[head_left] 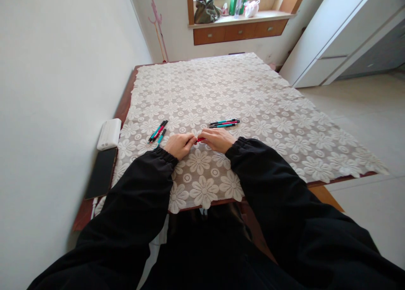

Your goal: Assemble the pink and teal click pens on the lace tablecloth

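A red pen [200, 139] shows between my two hands, mostly covered by my fingers. My left hand [179, 145] is closed in a pinch at its left end. Around the pen's other part, the fingers of my right hand [217, 139] are curled shut. Just beyond the right hand lies a small group of pens [224, 123], teal and red with black ends, side by side. Left of my left hand rest more pens in the same colours [157, 131], lying at a slant, with one teal pen [161, 136] partly hidden behind that hand.
A lace tablecloth [221, 87] with flower patterns covers the wooden table. Along its left edge are a white power bank [109, 134] and a dark phone [101, 173] with a cable. A window sill [262, 15] holding a bag and bottle is at the back.
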`<state>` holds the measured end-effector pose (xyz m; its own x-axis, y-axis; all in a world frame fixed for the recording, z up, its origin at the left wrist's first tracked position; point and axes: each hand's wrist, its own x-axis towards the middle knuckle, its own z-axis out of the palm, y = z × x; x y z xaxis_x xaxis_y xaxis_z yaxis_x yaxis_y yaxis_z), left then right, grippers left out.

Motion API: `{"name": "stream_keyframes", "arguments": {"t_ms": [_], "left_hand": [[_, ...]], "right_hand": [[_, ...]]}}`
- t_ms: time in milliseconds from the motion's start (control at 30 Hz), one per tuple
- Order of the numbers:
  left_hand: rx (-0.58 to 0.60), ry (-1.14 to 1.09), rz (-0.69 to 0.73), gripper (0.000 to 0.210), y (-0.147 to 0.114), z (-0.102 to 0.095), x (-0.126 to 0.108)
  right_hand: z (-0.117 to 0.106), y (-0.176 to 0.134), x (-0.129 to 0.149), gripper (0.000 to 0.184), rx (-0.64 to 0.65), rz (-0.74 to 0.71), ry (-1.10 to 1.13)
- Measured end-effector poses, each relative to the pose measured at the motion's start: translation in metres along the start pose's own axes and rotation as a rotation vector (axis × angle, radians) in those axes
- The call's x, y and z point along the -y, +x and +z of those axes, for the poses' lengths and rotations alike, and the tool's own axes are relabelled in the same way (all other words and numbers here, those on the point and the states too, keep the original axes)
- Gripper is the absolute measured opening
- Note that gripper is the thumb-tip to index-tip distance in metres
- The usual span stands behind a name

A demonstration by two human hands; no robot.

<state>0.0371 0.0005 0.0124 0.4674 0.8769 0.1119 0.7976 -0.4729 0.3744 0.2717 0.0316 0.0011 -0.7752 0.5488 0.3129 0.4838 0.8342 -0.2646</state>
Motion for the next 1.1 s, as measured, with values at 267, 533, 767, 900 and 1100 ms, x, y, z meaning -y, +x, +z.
{"name": "stream_keyframes", "arguments": {"t_ms": [267,533,767,900,1100], "left_hand": [[-0.054,-0.146,-0.002,0.029,0.0007,0.0036,0.0023],[-0.062,-0.052,0.062,0.037,0.0012,0.0058,0.0055],[-0.078,-0.096,0.086,0.032,0.0001,0.005,0.0055],[-0.104,-0.085,0.07,0.029,-0.0002,0.0041,0.0045],[-0.086,-0.087,0.07,0.032,-0.0002,0.0037,0.0047]], "right_hand": [[-0.0025,0.0001,0.0001,0.019,0.004,0.045,0.052],[-0.0047,0.0008,0.0023,0.014,0.044,0.12,0.059],[-0.0013,0.0013,-0.0017,0.016,0.002,0.041,0.004],[0.0003,0.0013,-0.0046,0.018,-0.017,0.033,-0.057],[0.0021,0.0007,-0.0072,0.023,-0.011,0.034,-0.055]]}}
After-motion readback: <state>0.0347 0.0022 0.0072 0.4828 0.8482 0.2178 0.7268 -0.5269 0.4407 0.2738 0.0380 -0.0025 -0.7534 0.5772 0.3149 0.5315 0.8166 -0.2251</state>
